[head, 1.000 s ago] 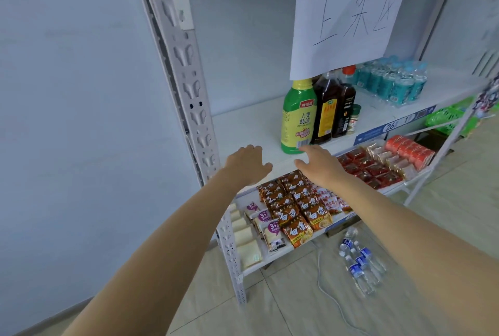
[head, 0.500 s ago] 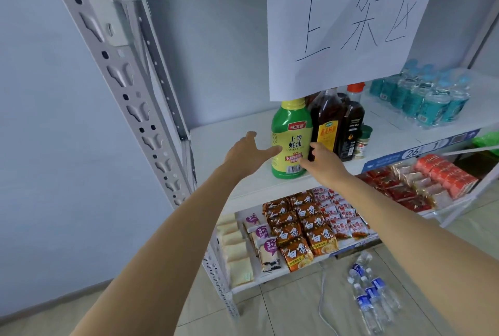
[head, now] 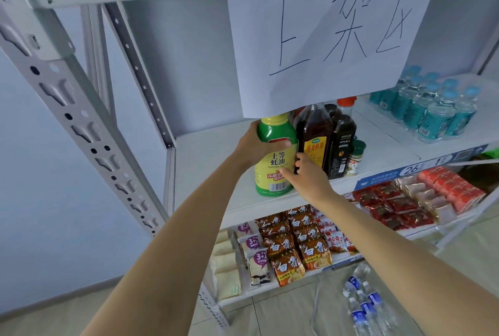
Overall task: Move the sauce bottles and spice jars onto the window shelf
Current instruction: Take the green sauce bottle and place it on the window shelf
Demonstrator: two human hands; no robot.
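Note:
A big green oyster sauce bottle (head: 273, 187) with a yellow label stands at the front of the white shelf (head: 205, 163). My left hand (head: 255, 146) wraps its upper left side, thumb across the front. My right hand (head: 307, 176) presses its lower right side, fingers on the label and thumb in the gap beside a brown sauce bottle (head: 313, 130). Right of that stand a dark bottle (head: 341, 141) and a small green-capped spice jar (head: 356, 157). A red-capped bottle (head: 347, 102) behind them is partly hidden.
A hand-written paper sign (head: 324, 25) hangs over the bottle tops. A pack of water bottles (head: 432, 109) sits at the shelf's right. The shelf below holds noodle packets (head: 294, 249) and snacks. A perforated upright (head: 81, 125) stands left. Loose water bottles (head: 361, 300) lie on the floor.
Both hands rose from the shelf's front edge and closed on the green bottle, left on its shoulder, right low on its side. My view moved closer to the shelf.

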